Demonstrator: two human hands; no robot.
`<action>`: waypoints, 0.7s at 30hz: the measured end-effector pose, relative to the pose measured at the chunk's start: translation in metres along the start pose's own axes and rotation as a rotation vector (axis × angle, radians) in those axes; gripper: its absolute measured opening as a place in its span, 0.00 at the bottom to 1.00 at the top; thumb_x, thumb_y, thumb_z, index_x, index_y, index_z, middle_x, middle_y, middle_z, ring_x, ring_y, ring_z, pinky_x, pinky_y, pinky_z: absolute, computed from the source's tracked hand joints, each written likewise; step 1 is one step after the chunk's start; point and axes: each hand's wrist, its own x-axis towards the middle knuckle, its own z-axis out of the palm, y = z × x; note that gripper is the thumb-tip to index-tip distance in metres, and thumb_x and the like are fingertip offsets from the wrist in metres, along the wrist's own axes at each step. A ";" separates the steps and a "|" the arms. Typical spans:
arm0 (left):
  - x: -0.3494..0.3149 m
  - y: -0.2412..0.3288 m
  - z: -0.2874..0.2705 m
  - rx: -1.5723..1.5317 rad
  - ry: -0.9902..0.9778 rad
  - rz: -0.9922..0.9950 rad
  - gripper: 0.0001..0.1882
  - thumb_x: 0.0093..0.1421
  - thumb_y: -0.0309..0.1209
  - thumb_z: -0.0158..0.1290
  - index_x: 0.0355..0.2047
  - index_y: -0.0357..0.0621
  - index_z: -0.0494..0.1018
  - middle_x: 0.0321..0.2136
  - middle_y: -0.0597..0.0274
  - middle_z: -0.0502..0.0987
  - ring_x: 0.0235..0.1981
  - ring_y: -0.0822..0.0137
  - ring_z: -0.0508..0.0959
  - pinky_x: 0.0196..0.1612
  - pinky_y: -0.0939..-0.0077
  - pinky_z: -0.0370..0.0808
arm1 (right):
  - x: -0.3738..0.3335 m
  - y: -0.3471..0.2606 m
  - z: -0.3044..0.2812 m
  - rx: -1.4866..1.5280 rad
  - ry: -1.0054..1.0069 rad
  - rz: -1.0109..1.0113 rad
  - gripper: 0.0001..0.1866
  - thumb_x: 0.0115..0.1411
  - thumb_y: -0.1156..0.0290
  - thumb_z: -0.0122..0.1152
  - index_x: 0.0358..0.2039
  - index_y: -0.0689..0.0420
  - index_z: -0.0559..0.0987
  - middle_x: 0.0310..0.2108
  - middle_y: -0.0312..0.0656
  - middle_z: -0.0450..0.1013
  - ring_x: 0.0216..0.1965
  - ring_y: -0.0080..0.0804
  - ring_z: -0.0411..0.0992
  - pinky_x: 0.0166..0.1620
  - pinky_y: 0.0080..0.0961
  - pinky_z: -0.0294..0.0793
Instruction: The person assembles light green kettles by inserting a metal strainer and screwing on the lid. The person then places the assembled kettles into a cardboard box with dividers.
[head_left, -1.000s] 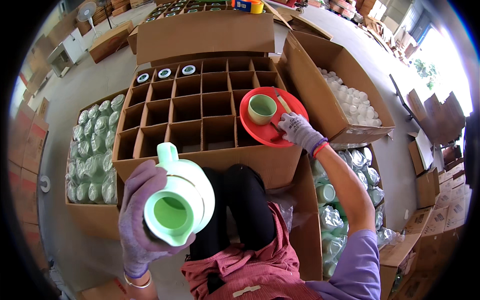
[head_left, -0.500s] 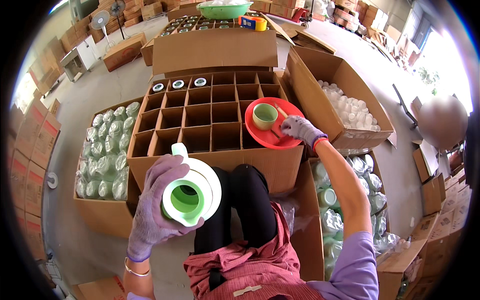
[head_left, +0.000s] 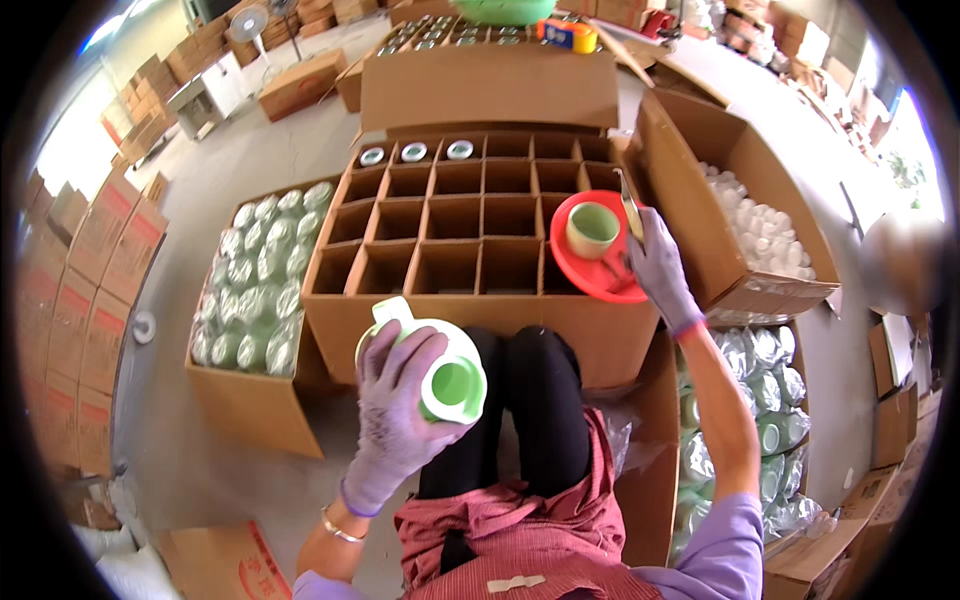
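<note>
Before the divided box's (head_left: 560,318) near edge, the left grip (head_left: 393,410) is wrapped around a green jug (head_left: 464,358). At the box's near right corner sits a red plate (head_left: 576,271) with a green cup (head_left: 592,232); by the plate's right edge, the right grip (head_left: 663,268) clasps a slim tool (head_left: 629,204).

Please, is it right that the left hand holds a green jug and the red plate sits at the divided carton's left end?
No: the head view shows the red plate at the right end of the carton; the left hand holds the jug.
</note>
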 end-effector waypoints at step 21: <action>-0.020 0.005 0.047 0.295 -0.023 0.097 0.40 0.38 0.37 0.71 0.55 0.47 0.71 0.54 0.60 0.71 0.60 0.44 0.64 0.65 0.39 0.55 | -0.148 -0.170 0.013 -0.643 -0.333 -0.512 0.24 0.58 0.67 0.56 0.56 0.53 0.75 0.25 0.35 0.64 0.23 0.27 0.68 0.22 0.26 0.69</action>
